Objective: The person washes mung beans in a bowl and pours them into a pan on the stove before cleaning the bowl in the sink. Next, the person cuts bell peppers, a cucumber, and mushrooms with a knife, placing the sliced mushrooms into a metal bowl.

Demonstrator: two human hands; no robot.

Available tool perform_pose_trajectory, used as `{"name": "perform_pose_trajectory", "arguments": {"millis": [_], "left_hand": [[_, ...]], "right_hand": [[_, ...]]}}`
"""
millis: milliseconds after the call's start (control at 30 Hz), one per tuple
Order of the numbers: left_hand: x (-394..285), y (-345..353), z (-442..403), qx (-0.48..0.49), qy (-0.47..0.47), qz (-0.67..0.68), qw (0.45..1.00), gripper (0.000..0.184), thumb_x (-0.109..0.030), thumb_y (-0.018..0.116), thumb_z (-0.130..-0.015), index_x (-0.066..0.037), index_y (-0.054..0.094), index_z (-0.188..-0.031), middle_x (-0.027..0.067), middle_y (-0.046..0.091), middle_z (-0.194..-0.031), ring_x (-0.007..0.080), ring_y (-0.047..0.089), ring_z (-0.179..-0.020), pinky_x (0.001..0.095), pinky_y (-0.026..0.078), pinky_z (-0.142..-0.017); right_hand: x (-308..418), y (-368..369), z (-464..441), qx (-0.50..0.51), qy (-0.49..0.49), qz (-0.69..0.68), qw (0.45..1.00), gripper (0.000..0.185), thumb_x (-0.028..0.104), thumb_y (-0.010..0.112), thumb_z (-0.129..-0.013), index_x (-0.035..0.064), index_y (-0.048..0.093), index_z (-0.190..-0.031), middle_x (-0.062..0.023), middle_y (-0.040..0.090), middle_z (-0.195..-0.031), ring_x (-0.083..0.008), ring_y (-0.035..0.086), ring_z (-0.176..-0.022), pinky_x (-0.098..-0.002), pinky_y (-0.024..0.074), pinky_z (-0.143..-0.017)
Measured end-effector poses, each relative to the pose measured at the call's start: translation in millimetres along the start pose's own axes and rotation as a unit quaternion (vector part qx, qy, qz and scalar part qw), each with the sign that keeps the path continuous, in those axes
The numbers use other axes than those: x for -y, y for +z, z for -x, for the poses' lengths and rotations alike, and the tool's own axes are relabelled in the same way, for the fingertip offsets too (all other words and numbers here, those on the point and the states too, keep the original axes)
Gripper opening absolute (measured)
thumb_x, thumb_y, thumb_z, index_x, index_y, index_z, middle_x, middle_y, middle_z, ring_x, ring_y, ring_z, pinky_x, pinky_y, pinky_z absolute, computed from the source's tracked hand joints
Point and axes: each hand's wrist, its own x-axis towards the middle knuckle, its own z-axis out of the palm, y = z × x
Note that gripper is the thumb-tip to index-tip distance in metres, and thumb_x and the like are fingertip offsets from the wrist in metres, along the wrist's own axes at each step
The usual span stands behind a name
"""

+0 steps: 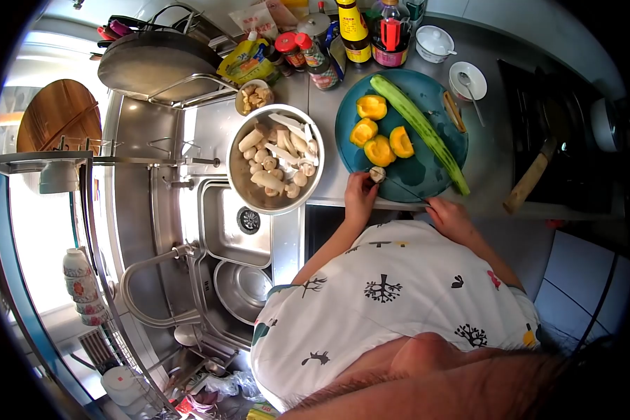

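At the near edge of a round teal board [427, 171], my left hand [360, 194] is closed on a small pale mushroom [377, 174]. My right hand [449, 215] is wrapped round the handle end of a knife [404, 190], whose thin blade points toward the mushroom. Several yellow-orange squash pieces [379, 150] lie on the board above my left hand. A long peeled green vegetable [423, 126] crosses the board diagonally. To the left stands a steel bowl [239, 183] holding whole mushrooms and pale elongated pieces.
A sink [224, 234] with a metal basin [234, 294] lies at the left. Sauce bottles [354, 35] and jars line the back. A white bowl with a spoon [467, 81] sits beyond the board. A wooden-handled pan [530, 183] rests on the stove at the right.
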Motion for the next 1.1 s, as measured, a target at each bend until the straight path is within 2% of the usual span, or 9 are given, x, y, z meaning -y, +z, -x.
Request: {"name": "perform_pose_trajectory", "arguments": {"millis": [167, 433, 600, 667, 700, 767, 867, 1100], "left_hand": [[-3.3, -1.7, -3.1, -0.003, 0.033, -0.022, 0.999, 0.028, 0.008, 0.068, -0.069, 0.003, 0.054, -0.092, 0.0139, 0.055, -0.094, 0.0239, 0.062, -0.073, 0.0284, 0.051, -0.065], [-2.2, -3.9, -7.1, 0.018, 0.04, -0.029, 0.999, 0.026, 0.009, 0.067, -0.068, 0.002, 0.054, -0.089, 0.0143, 0.055, -0.093, 0.0267, 0.063, -0.074, 0.0299, 0.052, -0.066], [-6.5, -6.7, -9.7, 0.021, 0.033, -0.032, 0.999, 0.026, 0.009, 0.067, -0.065, 0.0, 0.055, -0.087, 0.0135, 0.055, -0.096, 0.0273, 0.061, -0.081, 0.0314, 0.052, -0.067], [-2.2, -9.0, -11.5, 0.031, 0.136, -0.054, 0.989, 0.026, 0.007, 0.066, -0.066, -0.001, 0.054, -0.088, 0.0137, 0.052, -0.095, 0.0321, 0.056, -0.086, 0.0359, 0.049, -0.067], [0.6, -10.0, -10.8, 0.032, 0.136, -0.053, 0.989, 0.026, 0.007, 0.066, -0.066, -0.001, 0.054, -0.088, 0.0137, 0.052, -0.095, 0.0321, 0.056, -0.086, 0.0359, 0.049, -0.067], [5.1, -11.1, -7.6, 0.111, 0.196, -0.118, 0.967, 0.024, 0.004, 0.066, -0.068, -0.003, 0.054, -0.088, 0.0144, 0.051, -0.098, 0.0331, 0.056, -0.085, 0.0359, 0.05, -0.068], [2.8, -7.0, 1.5, 0.088, 0.171, -0.162, 0.968, 0.024, 0.0, 0.065, -0.071, -0.005, 0.053, -0.091, 0.0144, 0.051, -0.098, 0.034, 0.055, -0.084, 0.0368, 0.049, -0.067], [4.0, -6.2, 16.7, 0.111, 0.157, -0.188, 0.963, 0.022, -0.006, 0.061, -0.077, -0.005, 0.054, -0.097, 0.0133, 0.051, -0.102, 0.0313, 0.057, -0.086, 0.0369, 0.051, -0.063]], "right_hand": [[1.9, 0.9, -1.4, 0.02, 0.005, 0.006, 1.0, 0.012, 0.014, 0.054, -0.086, 0.0038, 0.051, -0.09, -0.0159, 0.059, -0.079, -0.0352, 0.059, -0.071, -0.0426, 0.0469, -0.062], [18.0, 8.4, -43.8, 0.127, 0.074, -0.003, 0.989, 0.014, 0.014, 0.052, -0.087, 0.0016, 0.046, -0.085, -0.02, 0.058, -0.074, -0.0393, 0.058, -0.071, -0.0468, 0.0453, -0.062], [0.1, 40.7, -60.6, 0.064, 0.018, -0.004, 0.998, 0.015, 0.015, 0.053, -0.086, 0.0019, 0.047, -0.084, -0.02, 0.059, -0.074, -0.0398, 0.058, -0.071, -0.0468, 0.0456, -0.062], [-5.3, 40.2, -55.9, 0.048, 0.005, -0.005, 0.999, 0.016, 0.016, 0.054, -0.086, 0.0023, 0.047, -0.084, -0.0197, 0.059, -0.075, -0.0397, 0.058, -0.07, -0.0468, 0.0456, -0.061], [-6.8, 36.4, -53.2, 0.041, 0.009, 0.002, 0.999, 0.016, 0.017, 0.054, -0.086, 0.0028, 0.047, -0.084, -0.019, 0.059, -0.074, -0.0391, 0.058, -0.069, -0.0462, 0.0459, -0.061], [-6.9, 28.3, -46.6, 0.036, 0.016, 0.007, 0.999, 0.016, 0.017, 0.055, -0.086, 0.0034, 0.047, -0.083, -0.0184, 0.059, -0.074, -0.0386, 0.058, -0.069, -0.0457, 0.0462, -0.06], [-0.9, 14.8, -36.7, 0.043, 0.014, 0.032, 0.998, 0.015, 0.018, 0.055, -0.085, 0.0044, 0.048, -0.083, -0.0173, 0.059, -0.074, -0.0373, 0.058, -0.068, -0.0449, 0.0461, -0.06], [8.2, -2.9, -10.3, 0.074, 0.001, 0.054, 0.996, 0.015, 0.018, 0.056, -0.084, 0.0038, 0.05, -0.083, -0.0157, 0.06, -0.073, -0.035, 0.06, -0.068, -0.0434, 0.0473, -0.06]]}}
